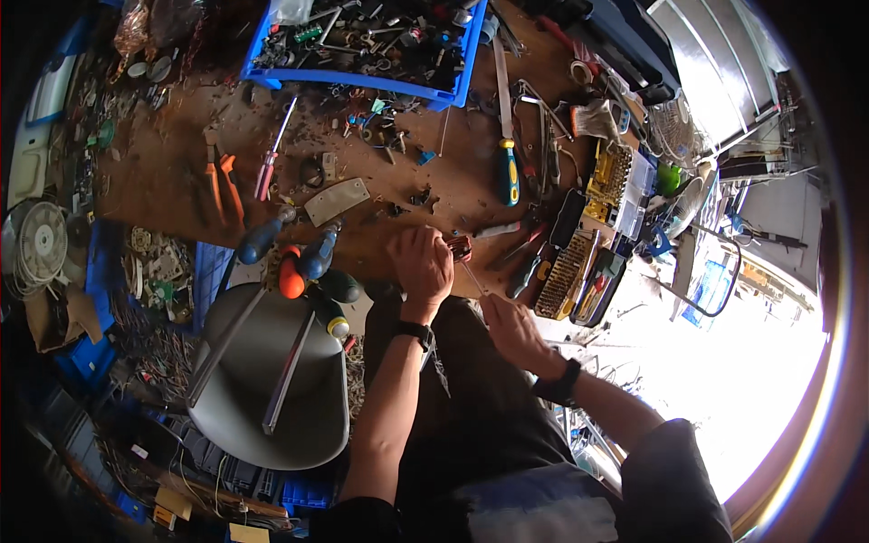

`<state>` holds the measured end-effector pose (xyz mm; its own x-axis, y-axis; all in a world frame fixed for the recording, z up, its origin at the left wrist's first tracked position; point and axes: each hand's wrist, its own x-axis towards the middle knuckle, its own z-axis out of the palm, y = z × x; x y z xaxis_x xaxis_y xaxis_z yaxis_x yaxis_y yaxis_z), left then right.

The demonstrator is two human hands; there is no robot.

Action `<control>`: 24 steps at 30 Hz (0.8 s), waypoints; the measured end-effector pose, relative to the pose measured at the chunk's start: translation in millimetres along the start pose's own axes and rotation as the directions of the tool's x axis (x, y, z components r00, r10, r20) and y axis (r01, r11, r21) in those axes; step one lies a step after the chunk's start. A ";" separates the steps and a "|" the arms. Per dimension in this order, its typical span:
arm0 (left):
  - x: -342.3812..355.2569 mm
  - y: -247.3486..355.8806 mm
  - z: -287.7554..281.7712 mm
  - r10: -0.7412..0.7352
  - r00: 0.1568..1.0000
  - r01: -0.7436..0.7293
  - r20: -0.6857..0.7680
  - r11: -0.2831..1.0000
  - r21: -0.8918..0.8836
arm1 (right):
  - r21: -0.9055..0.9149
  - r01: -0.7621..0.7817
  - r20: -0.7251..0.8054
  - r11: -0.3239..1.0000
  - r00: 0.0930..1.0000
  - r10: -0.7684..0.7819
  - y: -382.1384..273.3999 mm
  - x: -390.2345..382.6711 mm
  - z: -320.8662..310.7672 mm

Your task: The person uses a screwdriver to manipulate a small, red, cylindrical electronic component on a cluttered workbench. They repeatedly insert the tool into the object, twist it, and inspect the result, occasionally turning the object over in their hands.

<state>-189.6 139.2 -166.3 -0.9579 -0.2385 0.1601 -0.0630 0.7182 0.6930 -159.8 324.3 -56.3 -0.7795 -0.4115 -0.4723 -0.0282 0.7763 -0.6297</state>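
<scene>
At the bench's front edge my left hand [424, 264] is closed round a small reddish, copper-looking part [460, 248], which sticks out past the fingers on the right. Lower and to the right, my right hand [514, 330] is closed on a tool with a thin straight metal shaft [472, 278], likely a screwdriver. The shaft slants up to the reddish part, and its tip meets or nearly meets it. The tool's handle is hidden in my palm. Just beyond the part lies a pale flat blade-like piece [498, 230].
Across the wooden bench [163, 172] lie orange-handled pliers [223, 181], a red-handled screwdriver [270, 167], a yellow-and-blue-handled file [509, 172] and a curved metal plate [337, 201]. A blue bin [362, 83] of loose parts stands behind. Bit sets [568, 276] lie right; a grey chair [272, 380] stands left.
</scene>
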 end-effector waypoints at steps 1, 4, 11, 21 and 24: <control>3.1 0.9 -1.5 0.008 1.000 -0.008 -0.017 1.000 -0.001 | 0.029 -0.088 0.017 0.996 0.996 0.087 -0.3 -3.7 12.8; 6.4 3.9 -5.3 0.005 1.000 -0.006 0.022 0.999 0.033 | 0.018 -0.109 -0.037 0.994 0.993 0.109 5.0 -3.4 39.2; 0.6 -4.7 -0.7 0.047 0.997 -0.049 0.059 0.998 0.027 | -0.373 0.179 -0.223 0.911 0.935 -0.275 -0.9 -8.0 48.0; 6.0 -3.3 -2.5 0.057 0.998 -0.057 -0.006 0.998 -0.027 | -0.075 -0.167 0.329 0.983 0.927 0.182 -38.7 38.2 -41.8; 3.1 -3.3 1.1 0.037 0.999 -0.038 -0.024 0.998 -0.042 | -0.028 -0.550 0.592 0.835 0.664 0.457 -66.9 63.0 -72.4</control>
<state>-192.7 136.8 -168.9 -0.9524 -0.2274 0.2029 -0.0142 0.6983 0.7156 -252.4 281.0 0.8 -0.1603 -0.2006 -0.9665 0.3880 0.8875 -0.2486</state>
